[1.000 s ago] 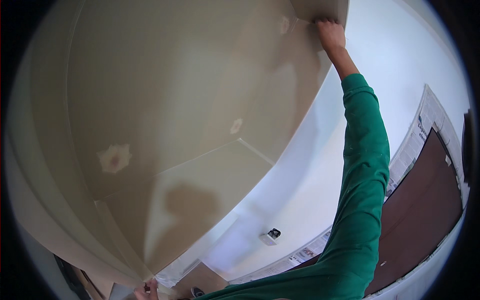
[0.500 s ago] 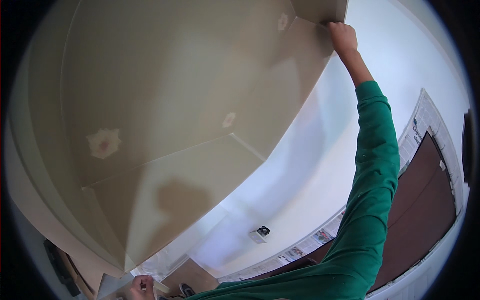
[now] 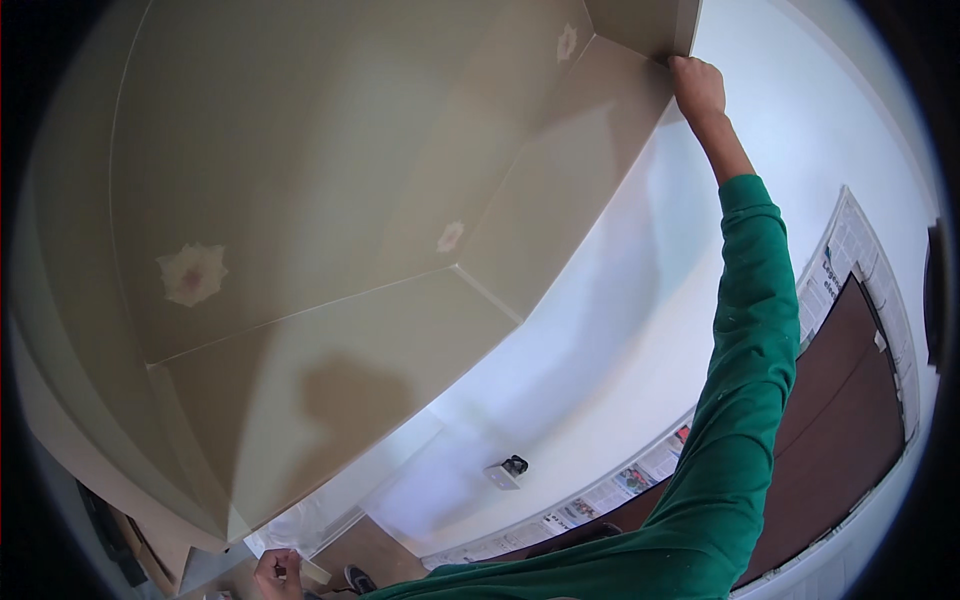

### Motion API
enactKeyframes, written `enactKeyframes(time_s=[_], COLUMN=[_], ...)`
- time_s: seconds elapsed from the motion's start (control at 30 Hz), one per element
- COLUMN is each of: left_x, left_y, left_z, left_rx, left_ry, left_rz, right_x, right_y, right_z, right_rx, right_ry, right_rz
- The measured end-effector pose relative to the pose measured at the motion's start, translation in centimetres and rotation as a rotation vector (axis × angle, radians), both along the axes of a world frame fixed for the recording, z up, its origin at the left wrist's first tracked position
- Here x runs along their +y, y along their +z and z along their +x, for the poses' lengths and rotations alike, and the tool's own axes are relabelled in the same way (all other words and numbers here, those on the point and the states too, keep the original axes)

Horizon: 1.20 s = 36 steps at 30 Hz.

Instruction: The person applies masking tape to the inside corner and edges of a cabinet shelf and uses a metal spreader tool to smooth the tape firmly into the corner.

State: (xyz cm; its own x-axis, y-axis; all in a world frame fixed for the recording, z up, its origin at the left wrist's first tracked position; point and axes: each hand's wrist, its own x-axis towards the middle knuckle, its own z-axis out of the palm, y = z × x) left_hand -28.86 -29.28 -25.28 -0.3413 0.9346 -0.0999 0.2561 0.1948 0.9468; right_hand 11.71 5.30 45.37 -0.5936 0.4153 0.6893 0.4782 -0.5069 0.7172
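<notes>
A beige recessed ceiling panel, with lines at its inner corners and several rough pale patches, fills the upper left. My right hand is raised in a closed fist against the panel's far right corner. What it grips, if anything, is hidden behind the fingers. Low at the left, my left hand has its fingers curled together. A small pale strip shows right beside it; I cannot tell whether the hand holds it.
My green sleeve crosses the white wall. A wall box with a black fitting sits lower down. Newspaper borders a dark brown panel at the right. A shoe and clear plastic sheeting lie below.
The view has shifted slightly, so the ceiling panel sits a little further left. My right fist appears slightly lower and further right, still at the corner. My left hand stays curled.
</notes>
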Motion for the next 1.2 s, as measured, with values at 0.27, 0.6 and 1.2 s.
enactKeyframes(time_s=[0.27, 0.6, 1.2], left_x=[0.4, 0.5, 1.1], left_y=[0.1, 0.1, 0.1], left_z=[-0.2, -0.5, -0.4], left_rx=[0.038, 0.049, 0.027], left_ry=[0.009, -0.005, 0.034], left_rz=[0.005, -0.001, 0.171], right_x=[-0.3, -0.8, 3.4], right_y=[0.1, 0.2, -5.1], right_z=[-1.2, -0.1, 8.2], right_rx=[0.016, 0.013, 1.155], right_ry=[-0.073, -0.034, 1.082], right_rz=[0.043, 0.071, -0.047])
